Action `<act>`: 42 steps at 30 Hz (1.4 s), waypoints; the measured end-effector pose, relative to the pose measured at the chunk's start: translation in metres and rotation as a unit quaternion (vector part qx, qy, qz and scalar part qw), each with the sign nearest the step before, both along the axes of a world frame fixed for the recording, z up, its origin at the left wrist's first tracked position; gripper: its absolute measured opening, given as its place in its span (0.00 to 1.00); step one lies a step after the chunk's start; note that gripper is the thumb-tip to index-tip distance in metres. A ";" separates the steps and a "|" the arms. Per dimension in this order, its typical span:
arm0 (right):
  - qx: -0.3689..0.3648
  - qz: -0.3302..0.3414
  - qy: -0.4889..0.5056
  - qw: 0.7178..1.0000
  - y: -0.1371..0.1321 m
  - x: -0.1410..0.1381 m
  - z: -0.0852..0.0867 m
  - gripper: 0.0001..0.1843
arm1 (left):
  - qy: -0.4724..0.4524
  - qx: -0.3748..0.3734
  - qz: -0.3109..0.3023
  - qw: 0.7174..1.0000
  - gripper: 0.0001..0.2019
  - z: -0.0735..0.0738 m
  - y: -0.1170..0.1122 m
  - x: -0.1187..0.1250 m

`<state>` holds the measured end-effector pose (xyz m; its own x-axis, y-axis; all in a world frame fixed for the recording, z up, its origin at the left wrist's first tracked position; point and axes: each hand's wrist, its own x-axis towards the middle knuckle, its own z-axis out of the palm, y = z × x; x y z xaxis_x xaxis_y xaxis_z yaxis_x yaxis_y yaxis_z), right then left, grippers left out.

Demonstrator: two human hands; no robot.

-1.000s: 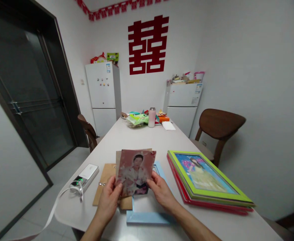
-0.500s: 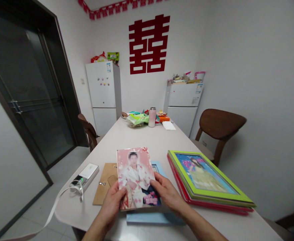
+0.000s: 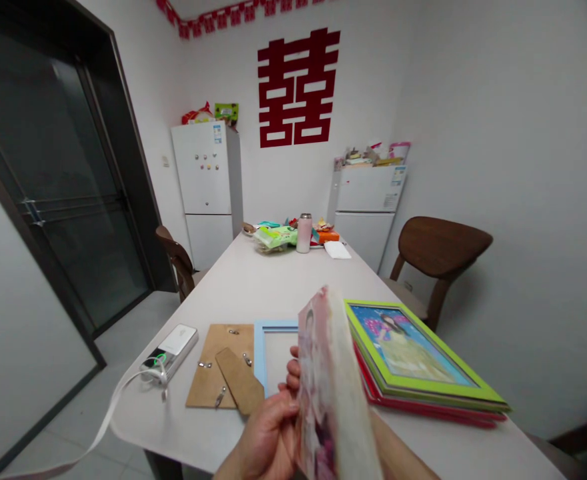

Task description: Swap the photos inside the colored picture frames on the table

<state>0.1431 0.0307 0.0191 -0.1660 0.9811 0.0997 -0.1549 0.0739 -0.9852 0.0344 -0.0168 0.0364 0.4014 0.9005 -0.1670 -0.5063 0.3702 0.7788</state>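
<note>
A thick portrait photo print (image 3: 316,393) with a pink and white picture stands turned nearly edge-on, its pale side edge toward me and blurred. My left hand (image 3: 272,430) is closed at its lower left side. My right hand (image 3: 293,370) is mostly hidden behind the print; fingertips show past the print's left edge, and the forearm comes in from the lower right. Beneath, partly covered, lies a light blue picture frame (image 3: 259,353). Left of it is a brown frame backing board (image 3: 206,387) with metal clips and a stand leg (image 3: 238,383).
On the right is a stack of frames, with a lime green frame (image 3: 393,377) on top and a red frame (image 3: 388,408) below. A white power bank (image 3: 176,343) with a cable (image 3: 108,413) sits at left. A pink bottle (image 3: 304,233) and packets stand at the far end.
The photo print has turned from facing me to nearly edge-on and moved right. More of the backing board and blue frame is uncovered. Both hands have moved with the print.
</note>
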 end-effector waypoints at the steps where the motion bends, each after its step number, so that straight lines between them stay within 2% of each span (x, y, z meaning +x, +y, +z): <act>1: -0.033 0.018 0.030 0.999 0.001 0.005 0.006 0.21 | 0.041 0.020 0.004 0.999 0.09 -0.001 0.001 -0.003; 3: -0.091 0.019 0.077 0.993 0.006 0.020 0.018 0.17 | 0.147 0.088 0.032 0.985 0.10 -0.004 0.007 -0.013; 4: -0.112 0.002 0.086 0.990 0.010 0.027 0.023 0.16 | 0.212 0.131 0.063 0.966 0.10 -0.007 0.012 -0.020; 7: -0.140 -0.087 0.033 0.986 0.024 0.048 0.026 0.14 | 0.394 0.226 0.164 0.876 0.13 -0.019 0.023 -0.039; 9: -0.139 -0.127 -0.036 0.981 0.032 0.056 0.019 0.15 | 0.451 0.249 0.190 0.836 0.14 -0.028 0.026 -0.046; 11: -0.119 -0.135 -0.119 0.976 0.038 0.060 0.009 0.18 | 0.483 0.282 0.177 0.810 0.14 -0.036 0.026 -0.046; 13: -0.098 -0.131 -0.190 0.968 0.043 0.060 -0.001 0.20 | 0.536 0.329 0.152 0.763 0.16 -0.042 0.023 -0.044; 15: -0.085 -0.129 -0.235 0.960 0.046 0.056 -0.008 0.21 | 0.587 0.363 0.125 0.712 0.17 -0.046 0.021 -0.041; 17: -0.075 -0.128 -0.255 0.956 0.050 0.050 -0.013 0.22 | 0.613 0.377 0.109 0.686 0.18 -0.049 0.020 -0.040; 19: -0.061 -0.127 -0.282 0.949 0.053 0.044 -0.016 0.23 | 0.620 0.384 0.102 0.677 0.19 -0.050 0.020 -0.041; 23: -0.021 -0.130 -0.361 0.923 0.057 0.036 -0.016 0.22 | 0.612 0.386 0.103 0.682 0.19 -0.049 0.020 -0.042; 27: 0.033 -0.129 -0.458 0.879 0.054 0.038 -0.011 0.17 | 0.619 0.393 0.092 0.674 0.16 -0.044 0.019 -0.041; 31: 0.048 -0.147 -0.540 0.828 0.046 0.039 -0.011 0.18 | 0.632 0.392 0.081 0.664 0.15 -0.040 0.019 -0.039; 33: 0.066 -0.161 -0.590 0.788 0.042 0.038 -0.013 0.18 | 0.629 0.390 0.082 0.667 0.15 -0.040 0.019 -0.039; 36: 0.122 -0.176 -0.674 0.707 0.037 0.036 -0.015 0.18 | 0.618 0.390 0.090 0.676 0.14 -0.040 0.019 -0.040; 37: 0.134 -0.179 -0.691 0.687 0.036 0.035 -0.016 0.18 | 0.614 0.390 0.090 0.680 0.14 -0.040 0.019 -0.041; 39: 0.141 -0.183 -0.702 0.674 0.035 0.035 -0.020 0.18 | 0.604 0.395 0.085 0.687 0.15 -0.040 0.019 -0.045; 42: 0.145 -0.178 -0.701 0.675 0.035 0.035 -0.027 0.18 | 0.591 0.400 0.073 0.697 0.17 -0.039 0.019 -0.049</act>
<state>0.1784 0.0661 -0.0076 -0.0559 0.9564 0.2867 0.9933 0.0824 -0.0813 -0.0142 0.0019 -0.0029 0.3041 0.9117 0.2764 0.6763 -0.4109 0.6114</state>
